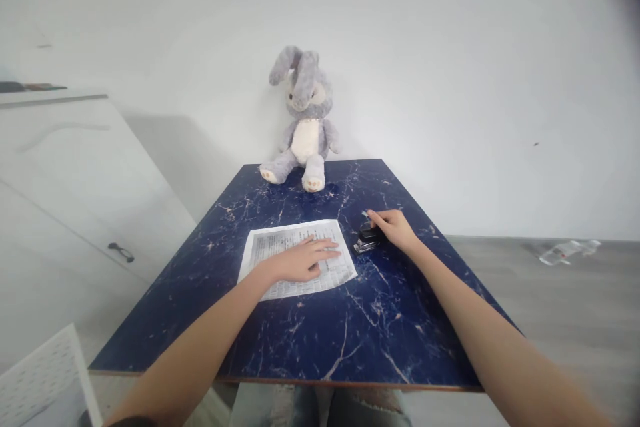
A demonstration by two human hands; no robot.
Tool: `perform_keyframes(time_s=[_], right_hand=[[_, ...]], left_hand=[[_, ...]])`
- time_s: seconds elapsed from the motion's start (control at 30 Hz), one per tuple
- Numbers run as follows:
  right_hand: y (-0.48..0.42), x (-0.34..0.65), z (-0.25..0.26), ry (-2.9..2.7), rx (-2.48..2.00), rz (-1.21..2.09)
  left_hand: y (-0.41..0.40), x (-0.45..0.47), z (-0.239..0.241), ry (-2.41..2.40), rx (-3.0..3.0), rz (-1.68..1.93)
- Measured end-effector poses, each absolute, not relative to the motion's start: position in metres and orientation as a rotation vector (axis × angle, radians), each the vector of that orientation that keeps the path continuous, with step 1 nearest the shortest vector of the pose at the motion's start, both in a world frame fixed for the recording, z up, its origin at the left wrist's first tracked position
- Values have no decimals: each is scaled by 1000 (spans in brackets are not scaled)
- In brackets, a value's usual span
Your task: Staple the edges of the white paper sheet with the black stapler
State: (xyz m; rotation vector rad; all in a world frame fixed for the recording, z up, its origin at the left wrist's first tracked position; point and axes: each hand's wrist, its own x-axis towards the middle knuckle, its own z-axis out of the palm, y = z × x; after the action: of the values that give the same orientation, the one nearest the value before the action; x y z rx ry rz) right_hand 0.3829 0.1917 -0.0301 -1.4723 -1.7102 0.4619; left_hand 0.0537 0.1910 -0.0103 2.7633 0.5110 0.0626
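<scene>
A printed sheet of paper [280, 240] lies on the dark blue marble-patterned table [310, 340]. My left hand [303, 260] rests flat on it, fingers stretched out to the right. To the right of the sheet is a black and silver stapler [367, 240], partly hidden behind my right hand. My right hand [393, 227] is just above and beside the stapler. Between its thumb and fingers it pinches a small pale piece [365, 213], too small to identify.
A grey plush rabbit [306, 137] sits at the table's far edge against the white wall. On the left stands a white cabinet [75, 213] with a dark handle. A clear plastic bottle [560, 252] lies on the floor at right. A white perforated basket [45, 380] is at lower left.
</scene>
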Motion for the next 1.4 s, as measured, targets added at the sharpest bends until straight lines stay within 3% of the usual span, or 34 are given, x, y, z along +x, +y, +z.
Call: perform_keyframes(time_s=[0.17, 0.33, 0.4, 0.67, 1.4], right_hand=[[192, 384, -30, -1621, -1518, 405], [183, 405, -14, -1996, -1254, 980], [180, 413, -9, -2096, -1157, 1061], [183, 413, -25, -1979, -1286, 849], [189, 407, -31, -2023, -1242, 878]], left_hand=[[190, 54, -7, 430, 2711, 47], [187, 57, -3, 357, 2634, 69], [185, 57, -1, 346, 2619, 62], [184, 59, -4, 351, 2613, 106], [185, 66, -12, 380, 2719, 208]])
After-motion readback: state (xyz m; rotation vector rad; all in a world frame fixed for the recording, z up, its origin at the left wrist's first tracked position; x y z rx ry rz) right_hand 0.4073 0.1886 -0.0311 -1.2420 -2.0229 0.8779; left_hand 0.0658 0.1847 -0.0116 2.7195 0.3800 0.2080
